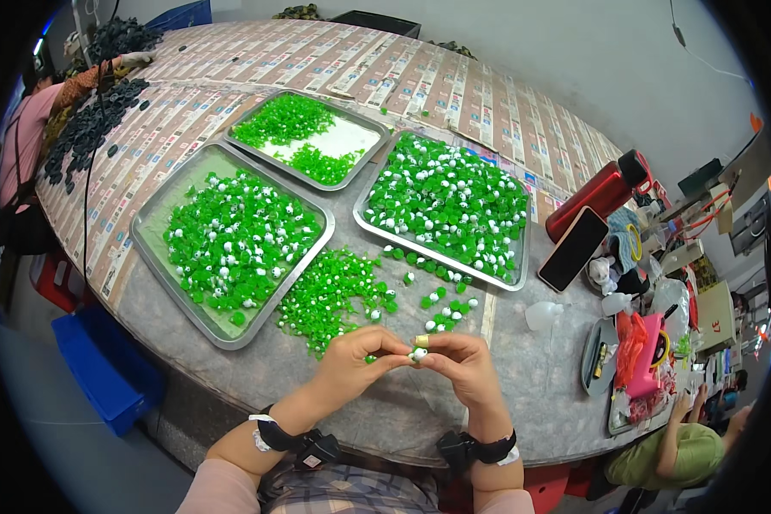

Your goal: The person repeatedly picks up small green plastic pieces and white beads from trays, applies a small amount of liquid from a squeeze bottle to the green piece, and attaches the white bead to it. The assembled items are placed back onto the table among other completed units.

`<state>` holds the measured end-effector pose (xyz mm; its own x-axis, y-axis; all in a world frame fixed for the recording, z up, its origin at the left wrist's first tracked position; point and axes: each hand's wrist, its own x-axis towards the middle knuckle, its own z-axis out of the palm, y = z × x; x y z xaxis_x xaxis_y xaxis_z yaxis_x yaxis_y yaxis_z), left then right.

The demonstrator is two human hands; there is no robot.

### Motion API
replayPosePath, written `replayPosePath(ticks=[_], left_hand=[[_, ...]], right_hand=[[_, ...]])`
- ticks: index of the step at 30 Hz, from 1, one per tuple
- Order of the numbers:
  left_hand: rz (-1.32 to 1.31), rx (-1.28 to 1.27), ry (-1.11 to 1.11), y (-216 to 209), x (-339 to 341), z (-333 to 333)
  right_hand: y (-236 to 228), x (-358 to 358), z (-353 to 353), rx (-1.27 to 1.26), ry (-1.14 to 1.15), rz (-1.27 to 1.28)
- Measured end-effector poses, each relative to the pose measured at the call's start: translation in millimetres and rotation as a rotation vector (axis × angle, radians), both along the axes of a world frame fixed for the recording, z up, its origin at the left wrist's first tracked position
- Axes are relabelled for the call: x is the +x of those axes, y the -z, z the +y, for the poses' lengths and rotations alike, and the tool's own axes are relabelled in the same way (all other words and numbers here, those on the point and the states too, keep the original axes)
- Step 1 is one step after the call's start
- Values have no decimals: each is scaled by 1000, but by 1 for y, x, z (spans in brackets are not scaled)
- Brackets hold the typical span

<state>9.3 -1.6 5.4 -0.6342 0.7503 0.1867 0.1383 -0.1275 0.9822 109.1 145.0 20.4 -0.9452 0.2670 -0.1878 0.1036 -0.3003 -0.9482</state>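
Close to the table's near edge, my left hand (pixel 353 367) and my right hand (pixel 464 367) meet fingertip to fingertip. Pinched between them is a small green-and-white plastic piece (pixel 418 353) with a dark spot. A bit of green shows under my left fingers, too small to make out. A yellowish band wraps one right fingertip. Just beyond my hands lies a loose pile of tiny green parts (pixel 330 291), some white-tipped. Several green-and-white pieces (pixel 441 321) lie scattered to its right.
Metal trays of green-and-white pieces stand left (pixel 317 244) and right (pixel 522 278); a third tray (pixel 373 141) of small green parts sits behind. To the right are a phone (pixel 574 248), a red flask (pixel 595 197) and a pink container (pixel 647 355). Other people work at both sides.
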Motion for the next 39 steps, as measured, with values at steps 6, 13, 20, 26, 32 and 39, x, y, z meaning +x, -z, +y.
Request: replayPosePath(ticks=[6, 13, 20, 26, 32, 39], left_hand=[[296, -25, -51, -3, -1, 1], [443, -74, -125, -3, 2, 1], [86, -93, -96, -9, 0, -5], [51, 214, -729, -14, -62, -40], [8, 239, -679, -21, -61, -47], [-325, -56, -153, -2, -11, -21]], right_hand=[[4, 1, 3, -36, -21, -3], [7, -1, 0, -57, 13, -38], [4, -9, -8, -22, 72, 35], [16, -14, -9, 795, 43, 11], [19, -22, -25, 1082, -138, 2], [3, -10, -16, 897, 82, 17]])
